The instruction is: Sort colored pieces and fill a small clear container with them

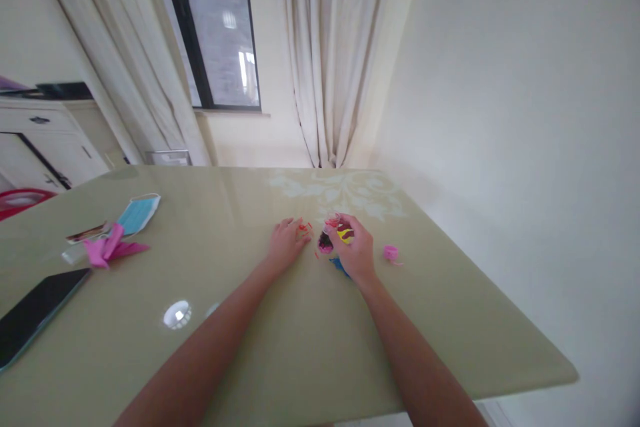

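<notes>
My left hand (286, 241) lies on the table with its fingers stretched forward, beside small orange-red bits (303, 228). My right hand (354, 245) is closed, thumb and fingers together, around something small with a reddish, partly clear top (331, 221); its kind is too small to tell. Just below the right fingertips is a dark, round thing with a pink edge (325, 244). A yellow and dark red piece (345, 233) shows partly behind the right hand. A crumpled blue piece (339, 265) lies by the right wrist, and a small pink thing (391, 253) sits to its right.
On the left of the table (310, 333) lie a dark phone (43, 307), a pink folded piece (111, 248) and a blue face mask (139, 215). A white wall (525, 147) runs along the right edge. Curtains (333, 53) and a window stand behind the table.
</notes>
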`<state>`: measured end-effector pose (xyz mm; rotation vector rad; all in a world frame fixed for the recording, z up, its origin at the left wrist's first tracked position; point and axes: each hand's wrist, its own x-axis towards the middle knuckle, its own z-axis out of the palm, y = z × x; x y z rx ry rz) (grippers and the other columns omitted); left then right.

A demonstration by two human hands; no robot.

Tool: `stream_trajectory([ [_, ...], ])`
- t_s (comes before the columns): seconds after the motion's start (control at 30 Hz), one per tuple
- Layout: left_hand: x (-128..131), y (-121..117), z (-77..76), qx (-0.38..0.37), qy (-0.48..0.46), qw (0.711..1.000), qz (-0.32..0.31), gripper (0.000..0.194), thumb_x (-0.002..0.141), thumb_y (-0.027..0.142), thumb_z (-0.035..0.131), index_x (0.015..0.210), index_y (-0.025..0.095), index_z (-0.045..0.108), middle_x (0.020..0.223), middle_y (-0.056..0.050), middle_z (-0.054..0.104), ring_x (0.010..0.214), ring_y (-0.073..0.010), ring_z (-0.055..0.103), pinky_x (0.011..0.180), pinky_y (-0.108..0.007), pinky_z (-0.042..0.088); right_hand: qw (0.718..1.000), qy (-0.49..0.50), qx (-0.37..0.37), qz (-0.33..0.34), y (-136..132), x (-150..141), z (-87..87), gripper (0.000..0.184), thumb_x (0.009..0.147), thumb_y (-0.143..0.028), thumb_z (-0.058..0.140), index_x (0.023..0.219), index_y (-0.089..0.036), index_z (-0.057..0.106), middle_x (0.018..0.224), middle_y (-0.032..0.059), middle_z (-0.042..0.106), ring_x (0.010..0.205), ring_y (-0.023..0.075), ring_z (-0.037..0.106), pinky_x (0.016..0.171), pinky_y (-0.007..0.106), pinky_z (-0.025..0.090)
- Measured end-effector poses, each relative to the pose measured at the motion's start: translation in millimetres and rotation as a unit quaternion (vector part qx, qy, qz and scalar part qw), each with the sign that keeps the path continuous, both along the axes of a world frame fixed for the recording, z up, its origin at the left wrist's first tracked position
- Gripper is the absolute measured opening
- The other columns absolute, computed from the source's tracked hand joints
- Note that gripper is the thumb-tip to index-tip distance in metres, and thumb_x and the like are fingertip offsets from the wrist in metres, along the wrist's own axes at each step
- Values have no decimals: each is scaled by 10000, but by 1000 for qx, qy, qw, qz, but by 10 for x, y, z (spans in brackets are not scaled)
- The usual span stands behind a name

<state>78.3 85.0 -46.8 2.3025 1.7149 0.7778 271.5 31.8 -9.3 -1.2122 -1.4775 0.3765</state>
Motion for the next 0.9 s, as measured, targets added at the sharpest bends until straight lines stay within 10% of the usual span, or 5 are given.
stream_trajectory([
  [0.33, -39, 219, 171, -71, 1, 997, -35, 104, 829, 183, 683, 793, 188, 780, 834, -85, 784, 796, -223, 715, 759, -313, 528, 999, 22, -29, 4, 9, -61, -36, 333, 895, -433, 713, 1137, -204, 717, 1008, 82, 783, 822, 203, 719, 754, 331, 582],
  [0.9, -337, 102, 914, -61, -129, 977, -161, 217, 883, 342, 631, 853, 188, 781, 800, -37, 792, 748, -190, 700, 722, -288, 535, 998, -10, -56, 28, -98, -137, -60, 372, 884, -441, 736, 1173, -208, 708, 980, 73, 783, 804, 212, 695, 694, 320, 559],
])
